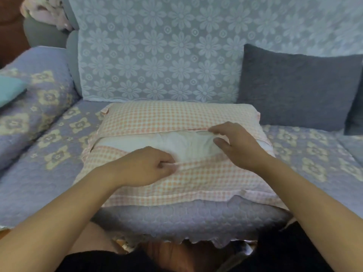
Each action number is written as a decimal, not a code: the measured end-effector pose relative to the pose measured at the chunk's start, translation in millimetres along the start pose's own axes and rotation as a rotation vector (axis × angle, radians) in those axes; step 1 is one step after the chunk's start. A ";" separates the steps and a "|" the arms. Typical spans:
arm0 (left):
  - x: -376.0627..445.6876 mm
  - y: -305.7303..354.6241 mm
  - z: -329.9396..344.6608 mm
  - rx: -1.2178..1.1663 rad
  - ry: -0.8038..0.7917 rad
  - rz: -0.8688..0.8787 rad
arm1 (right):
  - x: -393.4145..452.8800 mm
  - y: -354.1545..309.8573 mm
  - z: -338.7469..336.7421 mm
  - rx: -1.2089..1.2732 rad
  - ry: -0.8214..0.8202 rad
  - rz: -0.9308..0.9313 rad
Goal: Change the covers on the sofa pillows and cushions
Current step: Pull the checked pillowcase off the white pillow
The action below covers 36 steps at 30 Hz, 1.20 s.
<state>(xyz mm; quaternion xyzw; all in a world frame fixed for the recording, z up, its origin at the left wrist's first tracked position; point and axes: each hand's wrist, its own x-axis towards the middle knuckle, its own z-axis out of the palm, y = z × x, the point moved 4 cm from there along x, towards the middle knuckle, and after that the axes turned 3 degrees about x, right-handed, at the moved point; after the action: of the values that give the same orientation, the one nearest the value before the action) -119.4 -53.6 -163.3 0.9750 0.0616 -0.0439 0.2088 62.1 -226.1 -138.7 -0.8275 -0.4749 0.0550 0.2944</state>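
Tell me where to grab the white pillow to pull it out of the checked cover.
Grab the white pillow at its bulging middle, reaching from the front through the open slit in the checked cover; only that part is bare, the ends are tucked inside.

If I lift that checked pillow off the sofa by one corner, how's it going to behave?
The checked pillow would probably sag and fold, since its cover lies loose and wrinkled. The white filling bulges from the open slit, so it may slide out if tipped. It looks soft and puffy, likely light for its size. The left hand pinches the slit's near edge; the right hand touches the far edge.
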 end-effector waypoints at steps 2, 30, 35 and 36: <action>-10.9 14.6 21.6 0.153 -0.114 0.036 | -1.3 6.8 11.2 -0.138 -0.266 0.056; 21.5 64.8 43.6 0.404 0.392 0.195 | 27.1 102.3 -4.6 -0.457 0.170 0.132; 108.2 94.2 51.0 0.471 0.216 0.266 | -10.9 160.1 -28.0 -0.242 0.121 0.416; 121.6 103.9 52.3 0.502 0.181 0.293 | -21.4 166.5 -26.8 -0.185 0.086 0.508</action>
<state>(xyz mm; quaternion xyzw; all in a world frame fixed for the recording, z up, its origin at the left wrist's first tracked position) 12.0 -156.9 -182.7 0.9946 -0.0740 0.0600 -0.0409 185.9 -317.8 -210.6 -0.9451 -0.2420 0.0481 0.2143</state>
